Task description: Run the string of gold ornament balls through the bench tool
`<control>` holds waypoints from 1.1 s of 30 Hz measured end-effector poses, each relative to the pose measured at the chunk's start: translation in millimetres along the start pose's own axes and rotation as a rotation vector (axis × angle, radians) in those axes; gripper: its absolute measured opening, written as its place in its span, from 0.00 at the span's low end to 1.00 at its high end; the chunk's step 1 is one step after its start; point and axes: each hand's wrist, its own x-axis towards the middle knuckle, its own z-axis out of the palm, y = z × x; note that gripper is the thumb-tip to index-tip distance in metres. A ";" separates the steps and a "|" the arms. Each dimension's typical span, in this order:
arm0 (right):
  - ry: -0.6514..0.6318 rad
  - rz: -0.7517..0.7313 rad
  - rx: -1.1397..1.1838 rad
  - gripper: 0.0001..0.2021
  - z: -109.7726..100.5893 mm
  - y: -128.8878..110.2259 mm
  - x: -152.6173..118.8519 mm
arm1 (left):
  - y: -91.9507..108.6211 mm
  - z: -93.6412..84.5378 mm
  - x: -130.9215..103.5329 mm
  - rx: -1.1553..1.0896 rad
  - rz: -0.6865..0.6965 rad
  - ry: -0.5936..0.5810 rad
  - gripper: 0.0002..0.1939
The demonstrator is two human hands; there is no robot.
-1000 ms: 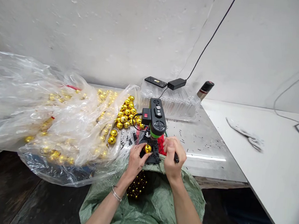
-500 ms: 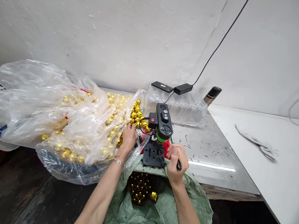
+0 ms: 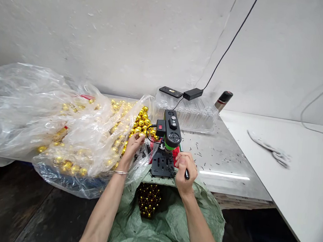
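Observation:
A small black and green bench drill [image 3: 169,131] stands on a black slotted base [image 3: 161,165] at the table's front edge. My right hand [image 3: 183,170] is closed around the drill's black lever. My left hand [image 3: 133,145] reaches into the mouth of a clear plastic bag [image 3: 66,124] full of gold balls [image 3: 140,121] and pinches one gold ball at its fingertips. Below the table edge a green woven sack [image 3: 170,218] hangs open, with several gold balls [image 3: 147,201] inside it.
A clear plastic tray stack [image 3: 187,113] carries a black power adapter [image 3: 193,93] and a flat black device [image 3: 170,91]. A spray can [image 3: 222,100] leans at the wall. A white cloth [image 3: 271,149] lies on the white table at right. Black shavings dot the steel tabletop [image 3: 220,155].
My left hand let the gold ball leave the drill base; it dropped into the green sack. The hand then moved left into the clear bag and took hold of another ball.

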 end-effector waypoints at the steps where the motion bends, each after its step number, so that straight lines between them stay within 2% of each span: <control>1: 0.003 0.000 0.002 0.16 0.2 0.0 -0.1 | 0.0 -1.1 -8.0 -0.169 -0.059 -0.009 0.14; 3: 0.009 -0.004 0.007 0.16 0.6 -0.7 0.4 | 0.5 -0.7 -26.7 -0.407 -0.169 -0.023 0.18; 5: 0.011 -0.005 0.008 0.16 1.0 -2.3 2.2 | 1.1 4.9 -46.3 -0.492 -0.217 -0.049 0.20; 9: 0.011 0.019 0.005 0.16 0.8 -6.4 8.5 | -1.7 30.7 -77.2 -0.451 -0.192 -0.135 0.20; 12: 0.009 0.026 0.005 0.16 -0.1 -8.1 12.2 | -8.2 50.5 -88.6 -0.221 -0.113 -0.162 0.17; 16: 0.003 0.029 -0.013 0.16 -1.3 -7.9 12.7 | -16.7 60.0 -93.7 0.242 0.125 -0.115 0.18; 19: 0.003 0.031 -0.025 0.16 -1.7 -6.9 10.7 | -21.3 59.3 -95.1 0.427 0.249 -0.105 0.18; 23: -0.001 0.023 -0.023 0.16 -2.0 -5.4 6.7 | -27.8 59.5 -95.0 0.462 0.369 -0.122 0.18; 33: -0.008 -0.116 -0.017 0.14 3.6 19.0 -20.6 | -37.0 60.7 -90.9 0.432 0.386 -0.114 0.18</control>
